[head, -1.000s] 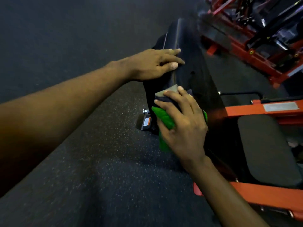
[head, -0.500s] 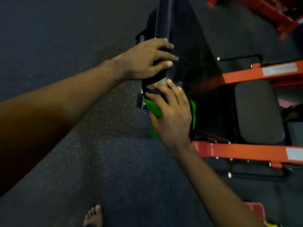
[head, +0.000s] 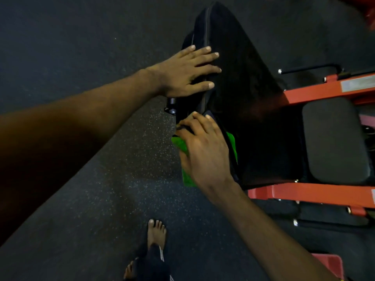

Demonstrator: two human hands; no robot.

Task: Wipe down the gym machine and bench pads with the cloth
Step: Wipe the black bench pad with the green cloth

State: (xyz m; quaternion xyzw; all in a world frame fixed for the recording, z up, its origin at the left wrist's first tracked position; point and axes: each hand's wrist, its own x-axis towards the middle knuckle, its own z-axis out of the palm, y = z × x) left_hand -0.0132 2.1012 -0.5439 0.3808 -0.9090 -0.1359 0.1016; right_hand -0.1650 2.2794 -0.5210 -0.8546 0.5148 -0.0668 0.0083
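Observation:
A long black back pad (head: 239, 78) of the gym machine runs from the top centre down toward the middle of the view. My left hand (head: 186, 72) lies flat across its left edge with straight, spread fingers. Lower on the same edge, my right hand (head: 205, 151) presses a bright green cloth (head: 187, 177) against the pad, fingers bent over the cloth. Most of the cloth is hidden under that hand. A black seat pad (head: 334, 138) sits to the right between red frame bars.
The red machine frame (head: 316, 192) crosses the right side, with another red bar (head: 324, 90) above the seat. Dark speckled rubber floor (head: 101, 189) fills the left. My bare feet (head: 156, 234) stand at the bottom centre. A pink-red object (head: 328, 262) lies at the bottom right.
My left hand has spread flat on the pad's edge instead of curling over it. The view has tilted down, showing my feet. The right hand stays on the cloth at the pad's lower edge.

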